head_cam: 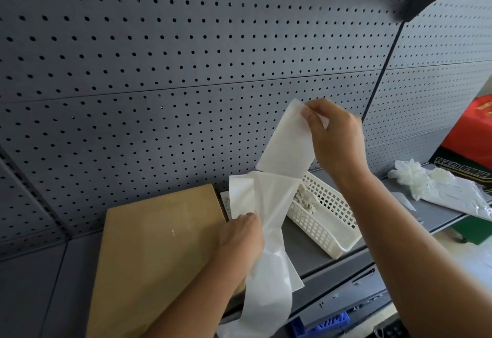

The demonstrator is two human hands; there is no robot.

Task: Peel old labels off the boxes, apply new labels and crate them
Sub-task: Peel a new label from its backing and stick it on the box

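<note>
1. Centre frame, above the grey surface (311, 257): pinching the top corner of a white label (285, 145) between thumb and fingers of the right hand (335, 135). Lifted high and tilted, most likely to draw it away from its backing.
2. Just below: gripping the backing strip (269, 231) with the left hand (242, 233), fingers curled round it. Held low, probably as the counter-pull, so label and liner part cleanly. Trailing on down and off the bottom edge of the frame.
3. Lower left: lying flat on the surface, a brown cardboard box (159, 244), broad face up, close by the left hand. Placed, by the look of it, to take the new label straight away. Faint pale scuffs on that face, no old label to be seen.
4. Right of centre: a white mesh basket (327, 223) holding crumpled white scraps, probably peeled waste kept within easy reach.
5. Counted: one label in the air, one strip, one box, one basket, two hands, both busy. Far right, a heap of translucent plastic (431, 183), number of pieces impossible to tell. No crate made out for certain.
</note>
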